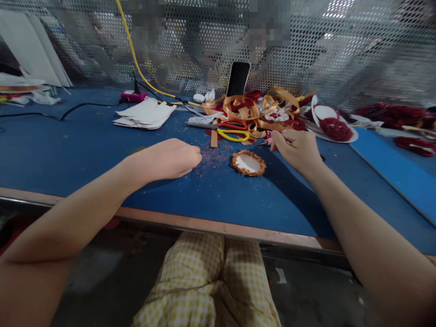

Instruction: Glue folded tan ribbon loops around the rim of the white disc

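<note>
Gripping a pink tool (270,139), the right hand (297,146) could slip and bump the frilly circle (248,163); can't tell if the curled left hand (170,159) holds anything.

I have a trimmed disc (248,162) lying between the left hand (173,159) and the right hand (296,147), toward the surface's (204,200) near edge. Behind it I see scissors (220,128), then a ribbon heap (254,110); a phone (238,78) stands behind that, by the far edge. To my left sits a card stack (146,114); rightward, a rosette (335,130), then a board (395,168) near the right edge.
</note>
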`<act>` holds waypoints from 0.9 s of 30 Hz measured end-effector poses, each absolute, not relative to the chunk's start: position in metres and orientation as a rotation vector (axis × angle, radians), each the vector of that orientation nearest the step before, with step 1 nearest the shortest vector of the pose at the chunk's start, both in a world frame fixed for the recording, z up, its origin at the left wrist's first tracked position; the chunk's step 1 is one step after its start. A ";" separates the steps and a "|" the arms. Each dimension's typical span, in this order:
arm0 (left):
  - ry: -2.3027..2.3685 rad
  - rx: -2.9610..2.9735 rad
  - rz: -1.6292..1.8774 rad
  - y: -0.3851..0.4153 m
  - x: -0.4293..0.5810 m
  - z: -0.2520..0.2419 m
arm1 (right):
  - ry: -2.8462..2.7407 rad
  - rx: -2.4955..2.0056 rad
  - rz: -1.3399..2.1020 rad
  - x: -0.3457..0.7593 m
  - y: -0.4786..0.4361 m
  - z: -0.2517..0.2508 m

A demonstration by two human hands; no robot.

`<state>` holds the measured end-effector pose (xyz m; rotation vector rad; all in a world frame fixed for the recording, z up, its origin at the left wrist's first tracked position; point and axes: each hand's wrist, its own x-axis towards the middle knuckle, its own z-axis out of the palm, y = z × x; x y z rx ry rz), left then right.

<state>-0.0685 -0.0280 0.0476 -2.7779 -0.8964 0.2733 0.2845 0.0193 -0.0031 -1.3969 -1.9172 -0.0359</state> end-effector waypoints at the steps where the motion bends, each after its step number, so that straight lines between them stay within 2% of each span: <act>1: -0.911 -2.764 0.294 -0.029 -0.067 0.047 | -1.916 -1.404 -0.034 0.284 0.019 -0.003; 14: -1.122 -2.890 0.105 -0.007 -0.097 0.042 | -1.918 -1.396 -0.063 0.282 0.016 0.002; 27: -0.913 -2.951 0.083 -0.012 -0.093 0.047 | -1.928 -1.419 -0.040 0.282 0.016 0.002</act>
